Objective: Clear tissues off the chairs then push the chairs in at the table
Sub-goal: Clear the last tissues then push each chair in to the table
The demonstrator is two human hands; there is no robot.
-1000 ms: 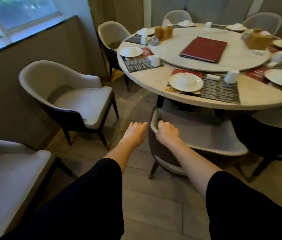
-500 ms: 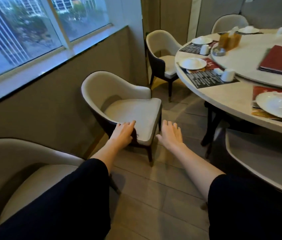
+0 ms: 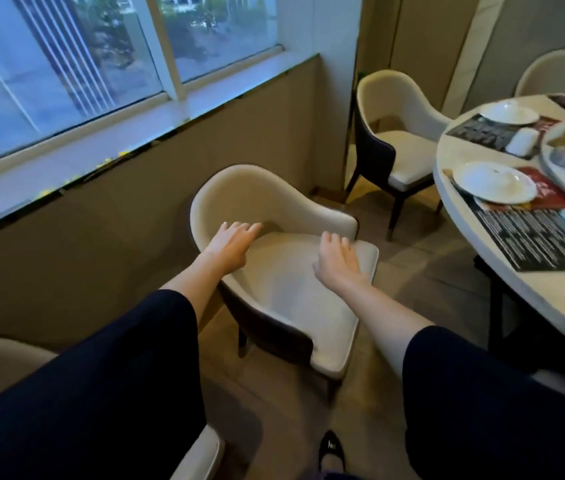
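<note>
A cream armchair (image 3: 284,292) with a dark outer shell stands in the middle, pulled well away from the round table (image 3: 551,306) at the right. No tissue shows on its seat. My left hand (image 3: 232,244) hovers open over the chair's left arm, fingers spread. My right hand (image 3: 338,259) is open above the seat's right side, near the right arm. I cannot tell whether either hand touches the chair. Both hold nothing.
A second cream chair (image 3: 395,140) stands at the back near the wall corner. Another chair (image 3: 191,455) sits at the bottom left. The table carries plates (image 3: 496,183), placemats and cups. A window wall (image 3: 118,188) runs along the left. My shoe (image 3: 331,448) is on the floor.
I turned left from the chair tucked under the table toward this chair by the window. Both hands moved from its front edge to over its arms and seat.
</note>
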